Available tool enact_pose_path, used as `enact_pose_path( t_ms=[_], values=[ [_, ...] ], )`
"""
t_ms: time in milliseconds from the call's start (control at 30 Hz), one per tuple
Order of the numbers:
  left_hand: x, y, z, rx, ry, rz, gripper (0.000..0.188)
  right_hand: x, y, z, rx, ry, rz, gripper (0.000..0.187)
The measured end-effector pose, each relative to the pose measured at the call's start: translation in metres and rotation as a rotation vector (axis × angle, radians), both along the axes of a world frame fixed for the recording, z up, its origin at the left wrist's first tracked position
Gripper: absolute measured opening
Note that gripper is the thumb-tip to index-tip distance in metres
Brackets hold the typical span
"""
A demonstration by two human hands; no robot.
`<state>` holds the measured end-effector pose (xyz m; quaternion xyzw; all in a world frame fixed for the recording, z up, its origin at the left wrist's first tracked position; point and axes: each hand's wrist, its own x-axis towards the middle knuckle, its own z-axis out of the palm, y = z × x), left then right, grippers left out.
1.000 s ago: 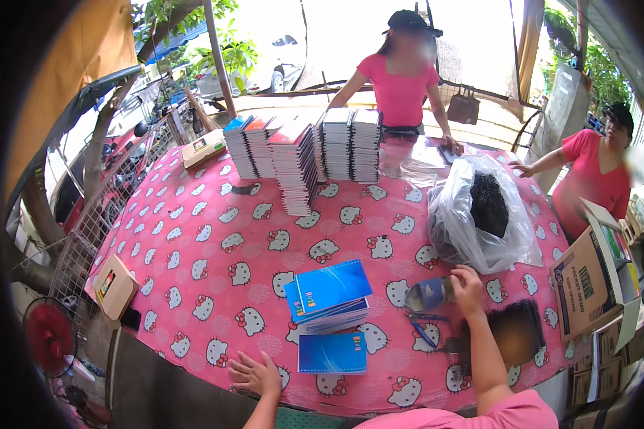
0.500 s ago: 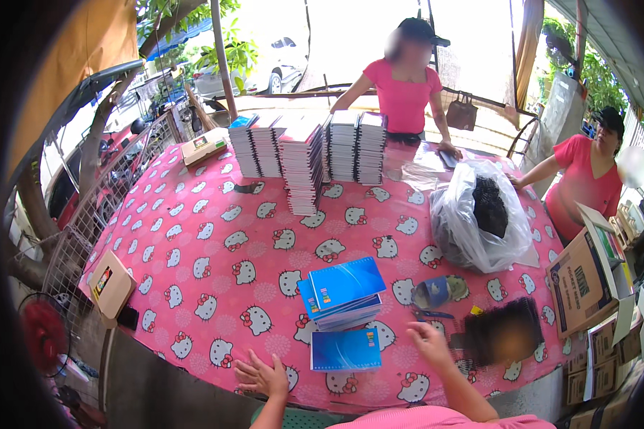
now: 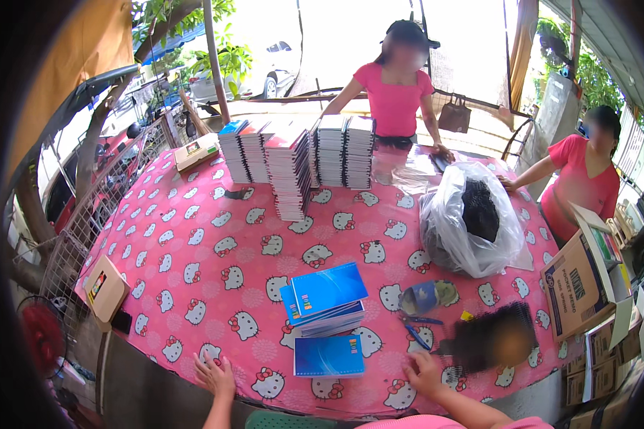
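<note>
Left hand (image 3: 215, 377) is positioned at the near edge of the pink-covered tabletop (image 3: 263, 349), fingers spread wide. Right hand (image 3: 425, 374) is positioned near the blue-handled pliers (image 3: 417, 336), fingers loosely bent, slightly apart. Blue notebooks (image 3: 329, 356) are stacked between both hands, the farther pile uneven.
</note>
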<state>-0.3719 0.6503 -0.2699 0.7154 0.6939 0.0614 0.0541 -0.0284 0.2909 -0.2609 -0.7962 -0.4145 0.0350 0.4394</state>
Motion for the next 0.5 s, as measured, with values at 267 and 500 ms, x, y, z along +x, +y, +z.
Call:
enact_pose_path(
  t_ms=[267, 500],
  values=[
    [0.014, 0.0, 0.012, 0.038, 0.102, 0.018, 0.065, -0.001, 0.0, -0.011, 0.002, -0.01, 0.055, 0.021],
    [0.014, 0.0, 0.008, 0.109, 0.045, 0.008, 0.062, 0.001, 0.002, -0.006, -0.056, -0.085, 0.072, 0.02]
  ],
)
